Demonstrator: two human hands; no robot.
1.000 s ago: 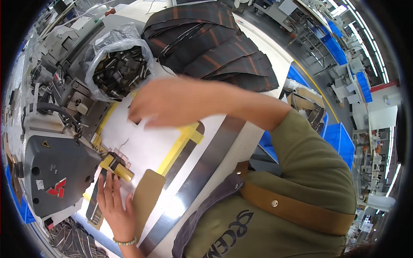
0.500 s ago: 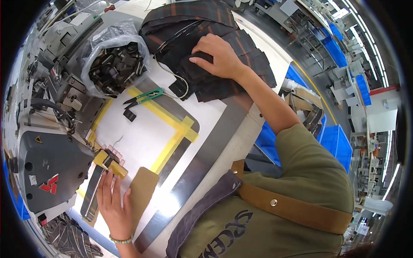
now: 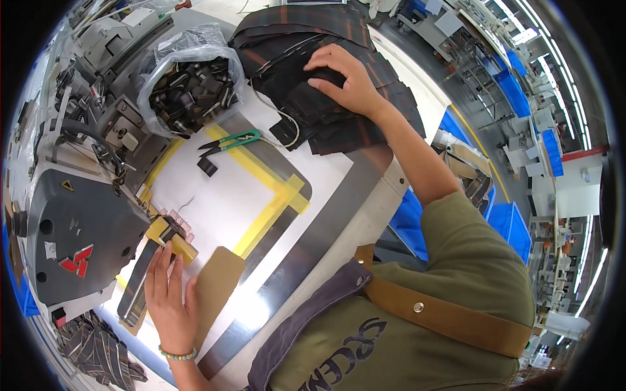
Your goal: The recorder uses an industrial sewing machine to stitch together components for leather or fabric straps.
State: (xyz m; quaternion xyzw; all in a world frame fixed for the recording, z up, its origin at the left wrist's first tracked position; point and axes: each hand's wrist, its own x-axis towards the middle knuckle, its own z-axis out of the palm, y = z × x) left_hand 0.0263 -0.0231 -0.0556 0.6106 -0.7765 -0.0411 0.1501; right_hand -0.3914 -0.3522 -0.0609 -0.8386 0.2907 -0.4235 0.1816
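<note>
My left hand [image 3: 169, 300] lies with fingers stretched at the lower left, fingertips at a small yellow fixture [image 3: 182, 251], beside a long dark strip [image 3: 135, 287] and a brown card [image 3: 218, 277]. My right hand [image 3: 352, 85] is curled over a dark fabric piece [image 3: 329, 77] on the stack of plaid panels [image 3: 303, 25]. Green-handled snips [image 3: 242, 139], a small black piece [image 3: 207, 166] and a pale cord [image 3: 295, 130] lie below that stack, near a white board edged with yellow tape [image 3: 261, 228].
A grey sewing machine [image 3: 88, 238] stands at left, with a plastic bag [image 3: 156, 55] of small dark pieces behind it. Blue bins [image 3: 508, 228] sit right of the table edge [image 3: 401, 182]. Workbenches [image 3: 456, 45] and a yellow floor line [image 3: 486, 156] are farther right.
My right hand has moved from over the middle of the board up and right onto the fabric stack, uncovering the snips. My left hand has stayed at the fixture.
</note>
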